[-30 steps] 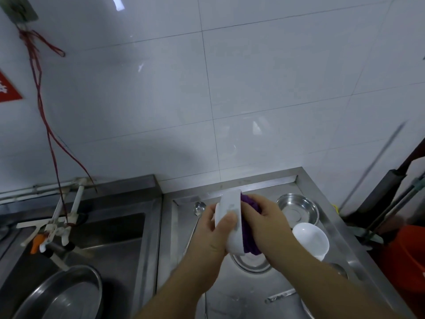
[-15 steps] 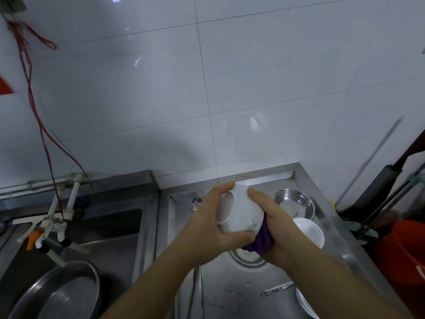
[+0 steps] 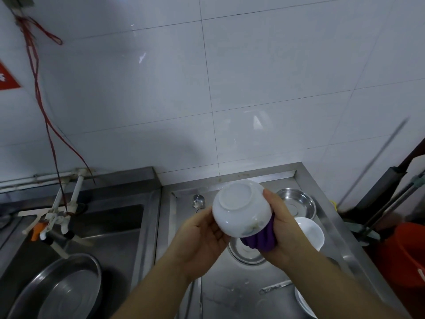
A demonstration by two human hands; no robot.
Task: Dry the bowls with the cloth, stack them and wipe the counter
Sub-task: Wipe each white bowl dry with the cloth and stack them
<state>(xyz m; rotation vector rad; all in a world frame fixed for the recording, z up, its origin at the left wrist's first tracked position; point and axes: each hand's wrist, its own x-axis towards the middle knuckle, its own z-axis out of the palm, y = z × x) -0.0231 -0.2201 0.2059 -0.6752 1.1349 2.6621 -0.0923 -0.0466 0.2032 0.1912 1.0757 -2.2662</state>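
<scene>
- Head view: a stainless steel counter [image 3: 230, 293] stood against a white tiled wall [image 3: 253, 88], its back edge turned up where it met the tiles.
- Both hands were raised over the middle of the counter. The left hand [image 3: 202, 240] cupped the white bowl [image 3: 241, 208] from below, fingers curled against its side.
- The bowl was held off the counter, tipped so that its base ring faced the camera.
- The right hand [image 3: 282, 231] gripped the purple cloth [image 3: 262, 238] bunched against the bowl's lower right side, its thumb lying on the bowl's wall.
- Under the hands, a steel dish [image 3: 248, 255] lay on the middle of the counter, mostly hidden.
- A second steel dish [image 3: 296, 202] sat in the back right corner of the counter.
- Another white bowl [image 3: 310, 233] stood upright by the right edge, just in front of that dish.
- White plates [image 3: 303, 302] showed at the front right of the counter, cut off by the bottom of the frame.
- A spoon [image 3: 199, 201] lay near the back edge, left of the held bowl.
- A short metal strip [image 3: 274, 286] lay toward the front of the counter; what it was cannot be told.
- Left of the counter was a steel sink [image 3: 110, 226], with a white tap [image 3: 57, 217] at its back left and a large steel basin [image 3: 62, 288] in it.
- A red cord [image 3: 39, 93] hung down the wall to the tap.
- Right of the counter stood an orange bucket [image 3: 407, 254] and dark mop handles [image 3: 391, 192] leaning on the wall.
</scene>
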